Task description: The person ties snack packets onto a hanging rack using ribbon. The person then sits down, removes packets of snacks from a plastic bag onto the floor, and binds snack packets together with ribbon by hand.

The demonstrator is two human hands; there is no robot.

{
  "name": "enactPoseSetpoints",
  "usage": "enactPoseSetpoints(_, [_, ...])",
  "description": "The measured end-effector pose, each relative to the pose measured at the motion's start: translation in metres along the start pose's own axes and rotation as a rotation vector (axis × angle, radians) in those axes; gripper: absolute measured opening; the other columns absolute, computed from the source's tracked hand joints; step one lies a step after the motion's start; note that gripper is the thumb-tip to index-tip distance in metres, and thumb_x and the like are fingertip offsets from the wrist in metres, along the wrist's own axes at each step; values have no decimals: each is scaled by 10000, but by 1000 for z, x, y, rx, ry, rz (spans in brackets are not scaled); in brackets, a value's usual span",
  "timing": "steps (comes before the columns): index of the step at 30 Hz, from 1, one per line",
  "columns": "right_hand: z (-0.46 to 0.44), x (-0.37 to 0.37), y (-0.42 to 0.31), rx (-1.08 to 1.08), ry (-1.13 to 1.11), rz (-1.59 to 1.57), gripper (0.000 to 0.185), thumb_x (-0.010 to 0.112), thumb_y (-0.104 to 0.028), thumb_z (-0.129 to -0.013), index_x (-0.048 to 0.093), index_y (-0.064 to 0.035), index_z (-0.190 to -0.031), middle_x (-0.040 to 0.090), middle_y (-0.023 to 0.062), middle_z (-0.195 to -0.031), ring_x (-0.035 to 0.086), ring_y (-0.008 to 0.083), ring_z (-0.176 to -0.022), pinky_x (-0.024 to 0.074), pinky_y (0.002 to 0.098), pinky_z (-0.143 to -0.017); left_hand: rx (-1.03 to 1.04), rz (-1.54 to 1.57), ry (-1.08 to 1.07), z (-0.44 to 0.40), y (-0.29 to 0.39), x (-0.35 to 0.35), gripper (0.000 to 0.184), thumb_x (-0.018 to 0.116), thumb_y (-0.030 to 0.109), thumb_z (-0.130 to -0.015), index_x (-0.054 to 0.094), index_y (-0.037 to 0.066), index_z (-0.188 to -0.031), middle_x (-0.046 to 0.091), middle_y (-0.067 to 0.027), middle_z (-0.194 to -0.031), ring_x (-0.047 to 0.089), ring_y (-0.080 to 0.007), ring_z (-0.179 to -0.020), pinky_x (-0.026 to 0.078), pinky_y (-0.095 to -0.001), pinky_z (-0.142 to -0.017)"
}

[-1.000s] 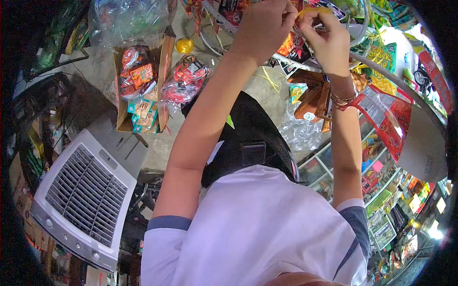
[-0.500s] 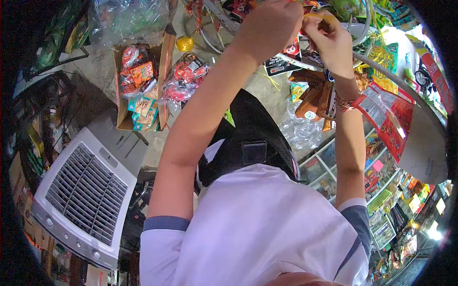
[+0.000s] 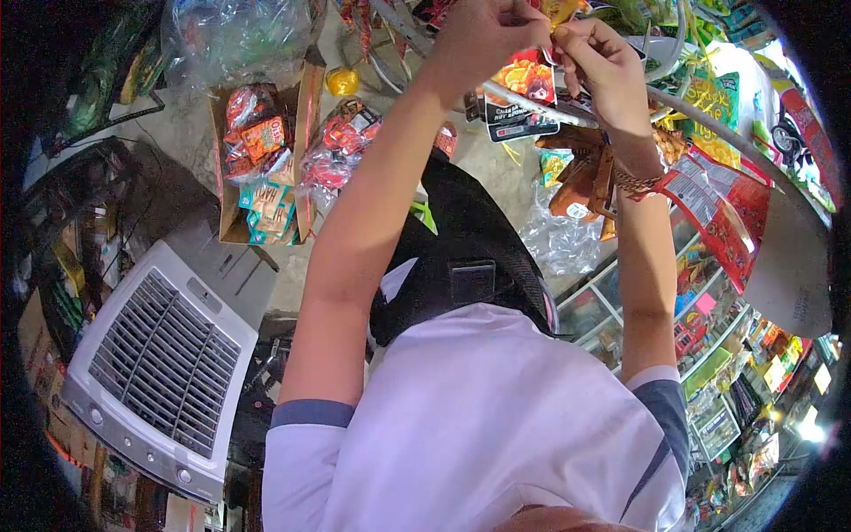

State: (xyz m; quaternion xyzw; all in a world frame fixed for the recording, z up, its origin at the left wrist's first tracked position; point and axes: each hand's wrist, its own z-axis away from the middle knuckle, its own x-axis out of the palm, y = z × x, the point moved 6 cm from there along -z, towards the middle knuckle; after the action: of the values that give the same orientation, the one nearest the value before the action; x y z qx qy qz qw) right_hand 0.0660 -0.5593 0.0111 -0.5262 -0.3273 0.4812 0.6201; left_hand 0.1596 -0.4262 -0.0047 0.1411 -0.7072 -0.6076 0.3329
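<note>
Near the top edge, my left hand and my right hand work close together at a curved metal rack tube. Both sets of fingers are closed in a pinch around a thin yellow band, whose ends are partly hidden. A black-and-red snack packet hangs upright just below the fingers, in front of the tube. How the band meets the packet cannot be made out. Brown snack packets hang beside my right wrist, which wears a braided bracelet.
A cardboard box of packets stands on the floor at left, beside a plastic bag of red packets. An air cooler is at lower left. A large red packet hangs by my right forearm. A black seat lies before me.
My left hand has shifted slightly left, away from my right, and the fingers have come apart a little. The black-and-red packet now shows much more between them.
</note>
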Motion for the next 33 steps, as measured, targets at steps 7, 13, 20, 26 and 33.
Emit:
enactPoseSetpoints(7, [-1, -1, 0, -48, 18, 56, 197, 600, -151, -947, 595, 9, -1062, 600, 34, -746, 544, 92, -571, 456, 213, -535, -152, 4, -24, 5, 9, -2, 258, 664, 264, -895, 608, 15, -852, 604, -33, -764, 558, -126, -691, 452, -297, -659])
enactPoseSetpoints(13, [6, 4, -13, -143, 111, 395, 219, 610, -157, -941, 604, 15, -1077, 634, 41, -800, 580, 88, -616, 477, 220, -558, 44, -587, 85, 13, 42, 5, 241, 636, 208, -885, 567, -23, -890, 586, -149, -744, 578, -249, -667, 456, -355, -649])
enactPoseSetpoints(20, [12, 12, -26, -221, 162, 477, 202, 604, -131, -935, 614, 2, -1086, 648, 40, -847, 587, 94, -629, 501, 232, -579, 194, -596, 138, 13, 42, 12, 207, 610, 176, -884, 548, -22, -895, 594, -165, -770, 588, -275, -662, 465, -375, -640])
enactPoseSetpoints(26, [4, 7, 2, -190, 97, 54, 203, 551, -78, -941, 588, 48, -1095, 649, 80, -882, 613, 139, -629, 536, 263, -610, 84, -306, 204, 22, 33, 12, 215, 621, 202, -894, 569, -4, -922, 602, -121, -765, 594, -196, -687, 464, -346, -643])
enactPoseSetpoints(33, [13, 5, -1, -241, 177, 65, 173, 554, -78, -945, 589, 40, -1067, 644, 81, -906, 633, 149, -676, 559, 279, -624, -17, -442, 156, 21, 29, 6, 273, 609, 258, -922, 592, -13, -944, 627, -108, -799, 594, -176, -701, 465, -328, -657])
